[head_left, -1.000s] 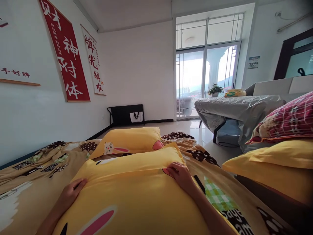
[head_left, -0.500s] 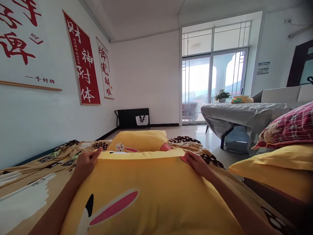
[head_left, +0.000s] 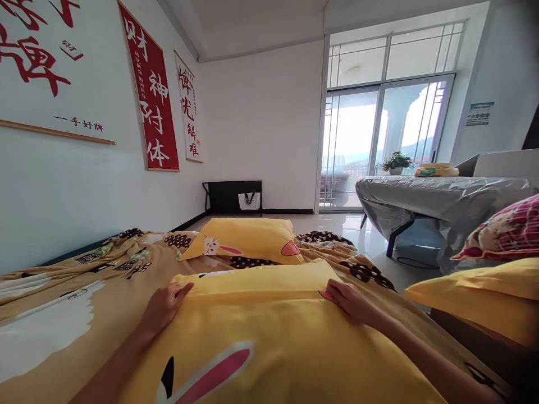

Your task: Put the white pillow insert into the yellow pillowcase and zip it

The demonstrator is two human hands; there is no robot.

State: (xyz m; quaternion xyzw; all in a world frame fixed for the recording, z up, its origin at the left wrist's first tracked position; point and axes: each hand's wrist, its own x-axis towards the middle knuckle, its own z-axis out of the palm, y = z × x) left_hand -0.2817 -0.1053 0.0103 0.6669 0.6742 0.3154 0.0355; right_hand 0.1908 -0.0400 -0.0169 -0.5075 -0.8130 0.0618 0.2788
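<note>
A yellow pillow with a pink rabbit ear printed on it fills the lower middle of the view. My left hand is closed on its far left edge, thumb on top. At the far right edge, my right hand pinches the cloth beside a small pink print. Between both hands the far border forms a straight fold. Beyond it, a second yellow pillow with a printed rabbit face lies on the tan patterned blanket.
To the right are another yellow pillow and a plaid cushion. A plastic-covered table bears a potted plant. A black folded frame leans near the far wall, with a white bag. Scrolls hang on the left wall.
My hands and the pillow's far edge have come lower in view, showing more of the second pillow and blanket. The view has turned slightly left. Both hands keep their grip.
</note>
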